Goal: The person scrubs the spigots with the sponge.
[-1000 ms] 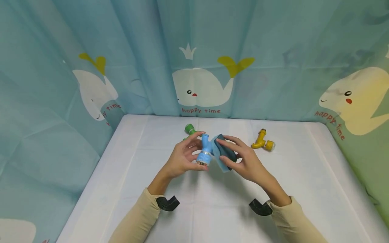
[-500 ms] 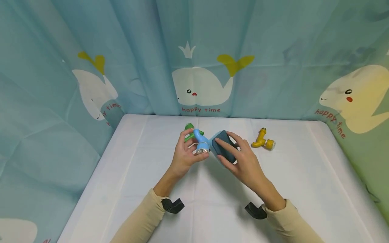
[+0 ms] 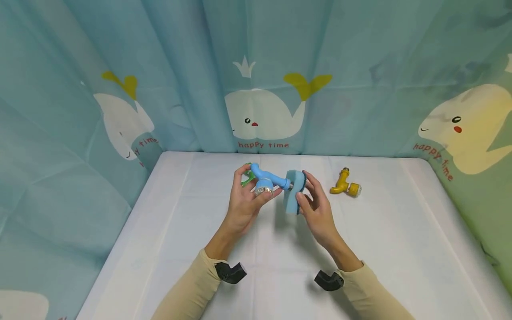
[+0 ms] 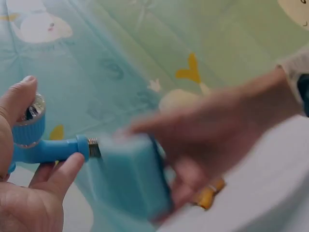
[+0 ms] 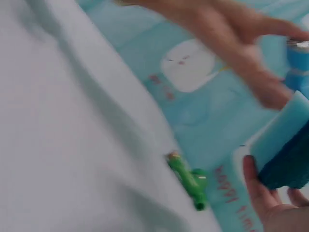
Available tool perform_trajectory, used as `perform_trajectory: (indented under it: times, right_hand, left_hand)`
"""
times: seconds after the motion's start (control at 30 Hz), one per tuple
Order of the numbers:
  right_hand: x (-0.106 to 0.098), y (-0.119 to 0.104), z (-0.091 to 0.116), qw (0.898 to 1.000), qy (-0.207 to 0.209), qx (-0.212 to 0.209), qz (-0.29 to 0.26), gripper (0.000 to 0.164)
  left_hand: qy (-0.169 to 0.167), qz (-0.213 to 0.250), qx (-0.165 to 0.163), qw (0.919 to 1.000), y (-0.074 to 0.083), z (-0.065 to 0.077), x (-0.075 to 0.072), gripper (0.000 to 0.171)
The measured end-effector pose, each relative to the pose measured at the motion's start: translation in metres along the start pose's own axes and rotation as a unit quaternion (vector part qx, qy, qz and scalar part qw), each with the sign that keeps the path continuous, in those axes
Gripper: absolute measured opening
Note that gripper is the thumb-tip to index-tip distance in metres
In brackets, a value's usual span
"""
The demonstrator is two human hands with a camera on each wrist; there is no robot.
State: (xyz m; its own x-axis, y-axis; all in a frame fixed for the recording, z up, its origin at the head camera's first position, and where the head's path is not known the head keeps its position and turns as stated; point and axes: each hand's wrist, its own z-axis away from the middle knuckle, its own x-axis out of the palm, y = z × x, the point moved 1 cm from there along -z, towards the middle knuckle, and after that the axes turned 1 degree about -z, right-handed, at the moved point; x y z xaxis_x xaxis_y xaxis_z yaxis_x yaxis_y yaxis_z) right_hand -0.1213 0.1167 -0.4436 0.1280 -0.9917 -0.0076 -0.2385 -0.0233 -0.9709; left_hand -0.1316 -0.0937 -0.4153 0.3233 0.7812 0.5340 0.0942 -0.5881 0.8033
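My left hand (image 3: 245, 203) grips a light-blue plastic tap (image 3: 266, 177) by its spout and ribbed knob, above the table. In the left wrist view the tap's threaded metal end (image 4: 94, 147) points at a two-layer sponge (image 4: 128, 174), light blue with a dark scouring side. My right hand (image 3: 318, 212) pinches that sponge (image 3: 293, 193) by its dark side, the pale foam right at the tap's threaded end. Behind the left fingers a green tap (image 3: 249, 174) is partly hidden; it shows fully in the right wrist view, where the green tap (image 5: 187, 181) lies on its side.
A yellow tap (image 3: 345, 184) lies on the white-covered table (image 3: 400, 231), right of the hands. Curtains with printed whales (image 3: 266, 115) hang round the table's back and sides. Each wrist carries a black camera mount (image 3: 231, 272).
The blue tap has turned so its threaded end shows, pointing right. My right hand has turned the sponge from its dark face to its pale side, against the tap's end.
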Motion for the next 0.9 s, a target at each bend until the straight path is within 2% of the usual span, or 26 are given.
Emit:
perform_trajectory:
  times: [0.1, 0.2, 0.27, 0.33, 0.4, 0.43, 0.53, 0.63, 0.7, 0.77, 0.9]
  right_hand:
    - [0.003, 0.002, 0.002, 0.999, 0.010, 0.022, -0.034, 0.060]
    - [0.003, -0.001, 0.001, 0.999, 0.031, -0.006, -0.034, 0.059]
    - [0.004, -0.002, -0.001, 0.999, 0.026, -0.032, 0.014, 0.060]
    - [0.005, -0.003, -0.002, 0.993, 0.026, -0.072, 0.093, 0.063]
    - [0.007, -0.005, -0.002, 0.975, 0.046, -0.127, 0.177, 0.065]
    - [0.008, -0.007, -0.003, 0.962, 0.059, -0.158, 0.213, 0.065]
    - [0.015, -0.016, -0.005, 0.917, 0.084, -0.242, 0.307, 0.062]
    - [0.024, -0.021, -0.007, 0.872, 0.072, -0.275, 0.399, 0.055]
    - [0.028, -0.021, -0.007, 0.847, 0.078, -0.273, 0.449, 0.052]
    - [0.029, -0.022, -0.007, 0.837, 0.098, -0.263, 0.471, 0.049]
    - [0.033, -0.022, -0.007, 0.842, 0.110, -0.258, 0.461, 0.049]
  left_hand:
    - [0.002, 0.009, 0.005, 0.9999, 0.002, -0.002, 0.004, 0.083]
    - [0.013, 0.000, -0.002, 0.9999, 0.002, -0.004, 0.006, 0.079]
    - [0.026, -0.008, -0.006, 0.9996, 0.001, -0.004, 0.005, 0.078]
    - [0.041, -0.006, -0.007, 0.9991, 0.001, -0.004, 0.004, 0.078]
    - [0.058, -0.007, -0.009, 0.9983, 0.000, -0.003, 0.003, 0.078]
    - [0.064, -0.009, -0.009, 0.9979, -0.001, -0.003, 0.003, 0.078]
    - [0.080, -0.020, -0.013, 0.9965, -0.006, -0.004, 0.003, 0.076]
    - [0.111, -0.029, -0.018, 0.9932, -0.009, -0.004, 0.005, 0.073]
    - [0.138, -0.023, -0.028, 0.9897, -0.012, -0.002, 0.006, 0.070]
    - [0.164, -0.010, -0.036, 0.9858, -0.015, -0.002, 0.006, 0.067]
    - [0.194, 0.009, -0.038, 0.9803, -0.017, -0.004, 0.006, 0.065]
